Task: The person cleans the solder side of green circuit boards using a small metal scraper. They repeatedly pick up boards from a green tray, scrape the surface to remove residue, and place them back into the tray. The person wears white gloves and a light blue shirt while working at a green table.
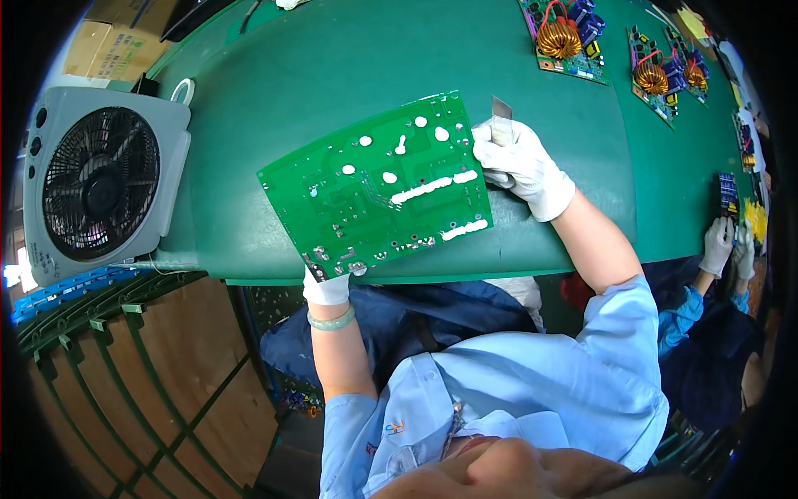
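A large green circuit board (366, 191) is tilted over the table, its solder side facing up, with white blobs and strips on it. My left hand (328, 289), in a white glove, grips the board's lower left corner; most of its fingers are hidden beneath. At the board's right edge is my right hand (528, 166), also gloved, closed around a thin flat metal blade (501, 109) that points up and away. Whether the right fingers touch the board's edge I cannot tell.
The green table mat (332, 58) lies under the board. A grey box fan (104, 187) stands at the left. Boards with copper coils (559, 39) sit at the far right. Beyond my right arm, a co-worker's gloved hands (719, 241) handle another board. A cardboard box (112, 50) is back left.
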`<action>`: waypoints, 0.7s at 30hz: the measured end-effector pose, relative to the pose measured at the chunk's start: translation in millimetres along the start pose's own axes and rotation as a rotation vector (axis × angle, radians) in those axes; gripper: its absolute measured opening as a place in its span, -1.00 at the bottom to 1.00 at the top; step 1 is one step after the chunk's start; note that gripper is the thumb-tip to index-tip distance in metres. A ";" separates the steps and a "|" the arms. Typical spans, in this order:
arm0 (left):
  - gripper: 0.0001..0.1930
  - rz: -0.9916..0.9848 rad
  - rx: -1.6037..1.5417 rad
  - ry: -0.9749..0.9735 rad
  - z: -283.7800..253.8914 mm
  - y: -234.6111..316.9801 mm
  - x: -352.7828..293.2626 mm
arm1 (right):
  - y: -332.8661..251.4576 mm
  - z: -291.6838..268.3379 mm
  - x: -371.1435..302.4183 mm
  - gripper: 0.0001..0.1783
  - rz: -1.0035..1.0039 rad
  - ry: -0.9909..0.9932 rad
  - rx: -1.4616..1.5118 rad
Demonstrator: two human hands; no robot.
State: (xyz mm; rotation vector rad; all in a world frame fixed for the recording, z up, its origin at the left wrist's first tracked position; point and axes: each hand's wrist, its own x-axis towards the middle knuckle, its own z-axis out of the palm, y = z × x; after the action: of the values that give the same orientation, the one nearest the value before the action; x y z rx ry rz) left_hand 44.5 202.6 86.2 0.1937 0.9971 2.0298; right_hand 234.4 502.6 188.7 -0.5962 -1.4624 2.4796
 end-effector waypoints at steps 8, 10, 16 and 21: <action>-0.66 0.005 0.017 -0.003 3.6 2.0 -2.4 | 1.9 -1.2 0.6 -0.72 -0.026 -0.028 -0.012; -0.65 0.003 0.026 -0.001 4.8 2.7 -4.1 | 0.2 -0.1 -0.1 -0.72 -0.019 -0.019 -0.016; -0.65 0.012 0.045 -0.003 7.8 2.5 -2.6 | 1.5 -0.4 2.1 -0.71 -0.017 -0.002 -0.011; -0.64 0.021 0.064 -0.013 15.8 3.0 -2.1 | 4.7 -2.6 4.0 -0.72 -0.040 0.002 0.014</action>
State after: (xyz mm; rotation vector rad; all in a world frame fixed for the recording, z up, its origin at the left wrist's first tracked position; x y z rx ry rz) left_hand 51.3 209.2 99.4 0.2521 1.0561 2.0148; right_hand 232.1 503.9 182.5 -0.5615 -1.4412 2.4556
